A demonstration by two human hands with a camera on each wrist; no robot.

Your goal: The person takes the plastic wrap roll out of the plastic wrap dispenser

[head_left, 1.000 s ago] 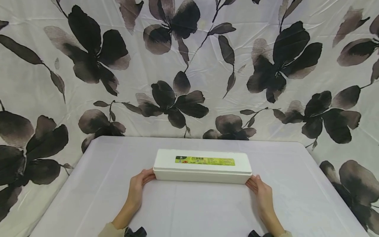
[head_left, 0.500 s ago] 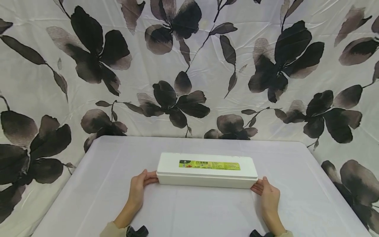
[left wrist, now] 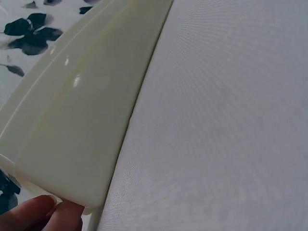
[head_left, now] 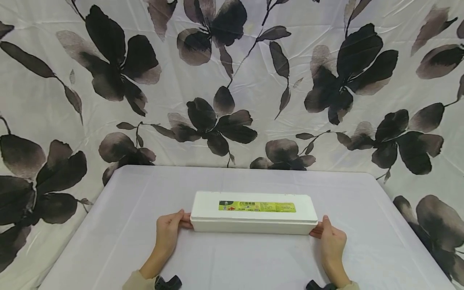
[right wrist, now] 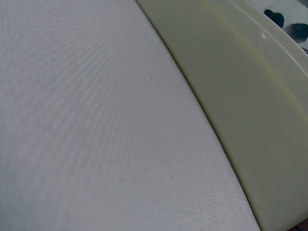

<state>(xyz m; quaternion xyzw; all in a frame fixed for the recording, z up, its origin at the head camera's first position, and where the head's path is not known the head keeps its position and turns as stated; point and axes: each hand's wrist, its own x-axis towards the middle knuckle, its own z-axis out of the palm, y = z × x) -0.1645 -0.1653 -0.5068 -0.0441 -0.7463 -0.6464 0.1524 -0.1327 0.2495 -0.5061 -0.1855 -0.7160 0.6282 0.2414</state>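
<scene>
A long white cling film box [head_left: 253, 226] lies across the table, its lid bearing a yellow-green label [head_left: 257, 206] with printed characters. At its left end, my left hand [head_left: 167, 231] touches it with extended fingers, the thumb raised beside them. My right hand [head_left: 332, 243] touches the opposite end with its fingers, thumb pointing up. In the left wrist view, the left thumb and a finger [left wrist: 67, 216] show at the box's lower corner. The right wrist view shows the box's smooth front [right wrist: 231, 96], with the right hand almost wholly out of frame.
The table [head_left: 232, 262] has a white cover with rounded far corners. Behind it hangs a white cloth [head_left: 268, 121] printed with dark flowers. Black straps or mounts [head_left: 168, 283] sit at both wrists.
The cling film box has slid nearer to me and slightly to the right. Both hands have stayed at its ends, and the right hand has shifted rightward and nearer.
</scene>
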